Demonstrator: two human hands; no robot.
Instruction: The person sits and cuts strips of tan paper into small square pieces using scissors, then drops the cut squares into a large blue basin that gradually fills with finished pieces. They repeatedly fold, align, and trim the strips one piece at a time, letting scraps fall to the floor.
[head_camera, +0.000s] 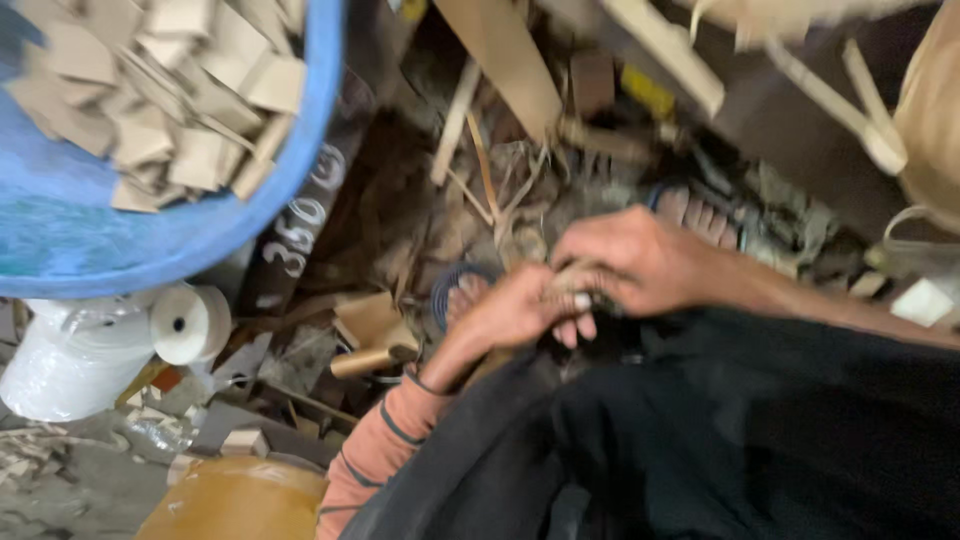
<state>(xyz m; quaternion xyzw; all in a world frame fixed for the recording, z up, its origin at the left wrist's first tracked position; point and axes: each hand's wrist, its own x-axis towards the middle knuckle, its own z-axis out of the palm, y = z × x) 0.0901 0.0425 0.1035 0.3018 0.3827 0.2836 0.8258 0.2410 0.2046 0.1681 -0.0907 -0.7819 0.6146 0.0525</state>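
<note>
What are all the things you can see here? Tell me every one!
tub: one, blue, upper left, its rim curving across the corner
cardboard pieces: many, tan, piled in the tub
paper rolls: two, white, left, below the tub
wood scraps: many, brown, scattered on the floor, top centre
feet in sandals: two, behind the hands
small bundle: one, tan, blurred, held between both hands
left hand: one, centre, gripping the bundle
right hand: one, centre right, gripping the bundle

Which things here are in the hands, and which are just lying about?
In hand:
- left hand and right hand, both closed on a small blurred bundle, kind unclear

Lying about:
- blue tub of cardboard pieces
- white roll
- cardboard tube
- wood scraps
</note>
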